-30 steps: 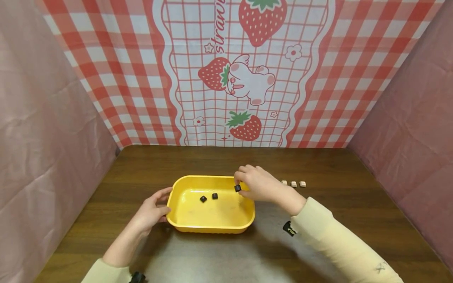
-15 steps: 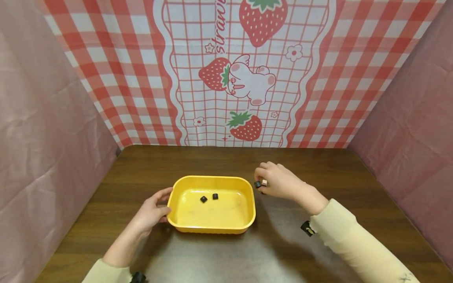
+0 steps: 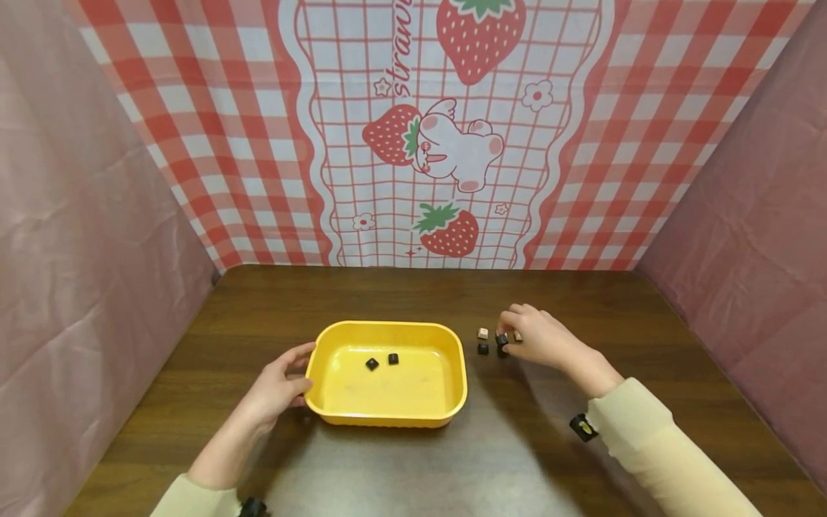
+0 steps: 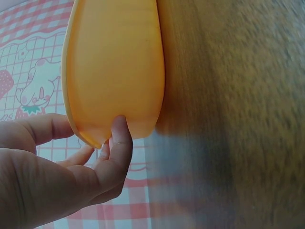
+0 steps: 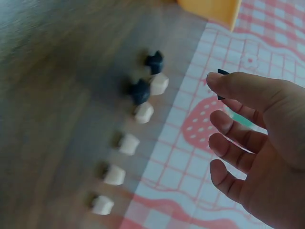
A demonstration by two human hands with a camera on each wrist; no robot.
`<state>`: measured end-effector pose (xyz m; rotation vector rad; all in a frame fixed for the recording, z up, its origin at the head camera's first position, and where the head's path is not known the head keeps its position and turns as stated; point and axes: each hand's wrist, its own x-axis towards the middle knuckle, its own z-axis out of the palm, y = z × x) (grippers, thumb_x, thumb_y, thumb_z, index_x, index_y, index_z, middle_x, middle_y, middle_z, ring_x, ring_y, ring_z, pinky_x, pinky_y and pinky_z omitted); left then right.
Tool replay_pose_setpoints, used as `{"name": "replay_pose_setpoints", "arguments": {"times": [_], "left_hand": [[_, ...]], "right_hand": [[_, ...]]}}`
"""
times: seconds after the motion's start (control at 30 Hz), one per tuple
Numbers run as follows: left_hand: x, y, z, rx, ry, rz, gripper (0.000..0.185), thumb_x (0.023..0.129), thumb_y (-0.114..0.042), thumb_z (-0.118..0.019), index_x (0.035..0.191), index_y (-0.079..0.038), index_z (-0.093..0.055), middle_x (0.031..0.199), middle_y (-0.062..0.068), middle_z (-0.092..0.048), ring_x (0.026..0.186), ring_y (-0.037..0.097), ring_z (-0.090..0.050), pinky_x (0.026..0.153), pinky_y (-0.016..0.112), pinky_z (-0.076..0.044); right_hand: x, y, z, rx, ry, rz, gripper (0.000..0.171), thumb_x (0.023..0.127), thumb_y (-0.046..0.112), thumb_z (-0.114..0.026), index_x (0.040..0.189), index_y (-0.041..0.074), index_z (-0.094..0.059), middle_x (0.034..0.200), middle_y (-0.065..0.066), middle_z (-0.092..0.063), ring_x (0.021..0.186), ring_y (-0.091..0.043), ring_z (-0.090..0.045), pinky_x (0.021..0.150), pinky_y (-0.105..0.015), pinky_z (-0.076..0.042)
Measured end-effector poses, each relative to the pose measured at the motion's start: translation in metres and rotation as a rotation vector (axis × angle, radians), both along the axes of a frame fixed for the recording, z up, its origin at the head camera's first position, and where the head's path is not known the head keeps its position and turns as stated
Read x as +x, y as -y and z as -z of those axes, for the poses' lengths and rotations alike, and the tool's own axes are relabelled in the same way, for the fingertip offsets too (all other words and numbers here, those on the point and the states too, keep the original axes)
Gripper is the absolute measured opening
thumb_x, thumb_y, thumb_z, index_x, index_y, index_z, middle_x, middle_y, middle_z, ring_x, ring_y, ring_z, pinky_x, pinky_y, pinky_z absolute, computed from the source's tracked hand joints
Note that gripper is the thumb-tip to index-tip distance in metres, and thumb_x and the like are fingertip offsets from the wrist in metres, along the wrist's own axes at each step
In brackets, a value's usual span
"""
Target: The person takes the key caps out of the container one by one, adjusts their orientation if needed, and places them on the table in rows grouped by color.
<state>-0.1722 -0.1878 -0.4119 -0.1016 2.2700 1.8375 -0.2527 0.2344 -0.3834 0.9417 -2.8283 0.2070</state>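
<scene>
- left hand [image 3: 274,388] grips the left rim of the yellow tray [image 3: 336,413], thumb over the lip and fingers under it; wrist view shows the same hold [image 4: 102,152].
- tray sits mid-table, toward the near edge, with two dark cubes [image 3: 381,360] lying loose inside it, close together near its far wall.
- right hand [image 3: 539,337] is right of the tray, low over the table, with a small dark cube [image 5: 222,72] between thumb and forefinger tips; the other fingers are loosely curled.
- on the table beside the tray's right rim: a dark cube [image 3: 482,349], a pale cube [image 3: 482,333] just behind it, and another dark one [image 3: 501,339] at the fingertips.
- right wrist view shows a row of pale cubes [image 5: 128,143] with two dark ones at the tray end of it.
- judgement: dark cubes look to be going out of the tray and pairing up against the pale row. two are out, possibly a third in hand, two left in the tray. roughly half done.
- hard to read: the right wrist view is motion-blurred, so the cube count is approximate. the head view hides most of the pale row behind the right hand. cannot tell whether the pinched cube touches the table.
</scene>
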Motion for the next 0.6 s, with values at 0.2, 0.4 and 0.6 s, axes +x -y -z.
{"name": "replay_pose_setpoints", "arguments": {"times": [0.2,0.4,0.6], "left_hand": [[-0.001,0.0,0.0,-0.008,0.002,0.0,0.061,0.086,0.01,-0.048,0.144,-0.002,-0.032,0.136,0.029,-0.041,0.098,0.028,-0.06,0.062,0.028,-0.053],[0.0,0.0,0.0,-0.013,0.006,0.002,0.061,0.087,0.01,-0.048,0.144,-0.002,-0.033,0.136,0.028,-0.041,0.099,0.029,-0.059,0.063,0.029,-0.053],[0.0,0.0,0.0,-0.006,0.001,0.003,0.061,0.086,0.01,-0.048,0.144,-0.003,-0.032,0.136,0.028,-0.041,0.099,0.029,-0.059,0.062,0.028,-0.053]], "right_hand": [[-0.001,-0.014,0.014,0.001,0.035,0.067,0.026,0.069,0.017,-0.082,0.081,0.015,-0.059,0.082,0.0,-0.054,0.073,-0.016,-0.049,0.056,-0.032,-0.041],[-0.002,-0.025,0.024,0.007,0.034,0.103,0.026,0.069,0.016,-0.081,0.08,0.015,-0.057,0.081,0.0,-0.053,0.072,-0.017,-0.047,0.054,-0.033,-0.038],[-0.005,-0.033,0.033,-0.001,0.052,0.145,0.026,0.069,0.016,-0.081,0.079,0.015,-0.057,0.08,0.002,-0.051,0.072,-0.017,-0.048,0.055,-0.033,-0.039]]}}
